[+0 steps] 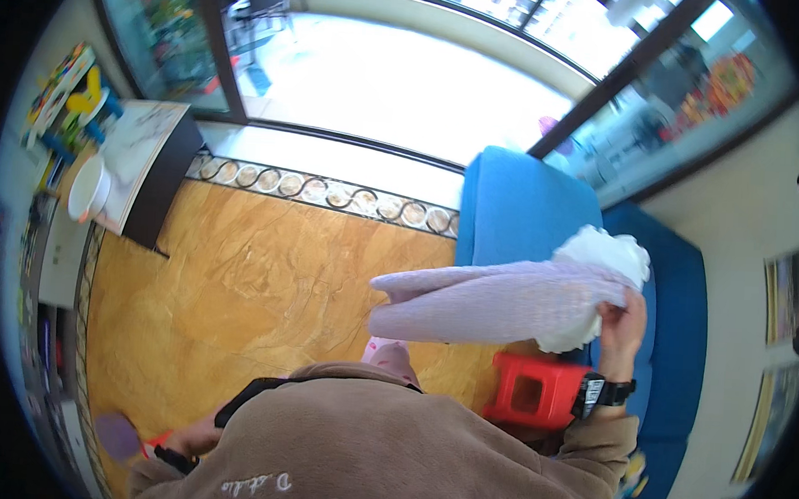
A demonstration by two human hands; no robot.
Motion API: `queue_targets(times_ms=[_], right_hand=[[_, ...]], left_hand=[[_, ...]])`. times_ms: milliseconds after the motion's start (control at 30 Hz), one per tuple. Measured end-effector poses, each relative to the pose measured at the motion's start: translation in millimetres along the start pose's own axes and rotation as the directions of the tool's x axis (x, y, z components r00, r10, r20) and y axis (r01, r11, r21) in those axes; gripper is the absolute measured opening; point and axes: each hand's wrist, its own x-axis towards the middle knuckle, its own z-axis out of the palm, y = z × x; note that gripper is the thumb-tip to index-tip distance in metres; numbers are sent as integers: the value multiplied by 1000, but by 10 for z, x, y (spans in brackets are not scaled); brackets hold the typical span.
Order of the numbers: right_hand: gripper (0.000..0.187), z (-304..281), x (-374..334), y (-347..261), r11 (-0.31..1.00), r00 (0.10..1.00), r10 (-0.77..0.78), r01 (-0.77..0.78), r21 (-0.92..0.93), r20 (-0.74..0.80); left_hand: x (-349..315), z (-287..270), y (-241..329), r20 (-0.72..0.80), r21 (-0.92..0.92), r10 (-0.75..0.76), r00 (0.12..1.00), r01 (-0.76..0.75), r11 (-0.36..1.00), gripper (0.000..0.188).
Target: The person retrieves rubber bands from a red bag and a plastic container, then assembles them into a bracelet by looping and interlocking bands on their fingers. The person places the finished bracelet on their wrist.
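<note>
My right hand (623,323), between three and four o'clock from the middle of my view, is closed on the wide end of a lavender cloth (496,302), thumb and fingers pinching its edge; the cloth stretches from there toward the middle, its narrow end forking into two soft flaps over the tan floor (263,269). White ruffled cloth (605,249) shows above and below that wide end, and I cannot tell whether the two are sewn together. My left hand (195,438) is low, between seven and eight o'clock, beside something red and a blurred purple round thing (119,436); I cannot tell whether it grips them or how far its fingers are spread. At about half past four, just below the lavender cloth, stands a red stool (546,393), near my right wrist with its black band (616,393). A blue sofa (529,198) runs from two o'clock round past three, partly behind the cloth. At ten o'clock a marble-topped counter (148,132) carries a white bowl (89,188), with a yellow and blue toy (88,99) near its far end, and at twelve bright light fills the opening between dark-framed glass doors (171,39)
</note>
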Motion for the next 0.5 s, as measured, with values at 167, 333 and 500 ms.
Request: queue_targets(times_ms=[167,333,500], right_hand=[[19,-757,2767,-605,993,987,122,-122,7,-109],[23,-866,4353,-558,784,899,-338,105,-612,-279],[26,775,3970,1299,718,822,452,-106,-688,345]], left_hand=[[503,606,467,-80,-203,90,993,-105,974,97],[699,1260,550,-196,-470,235,952,-302,829,99],[524,1834,-57,-352,-656,132,927,-345,672,106]])
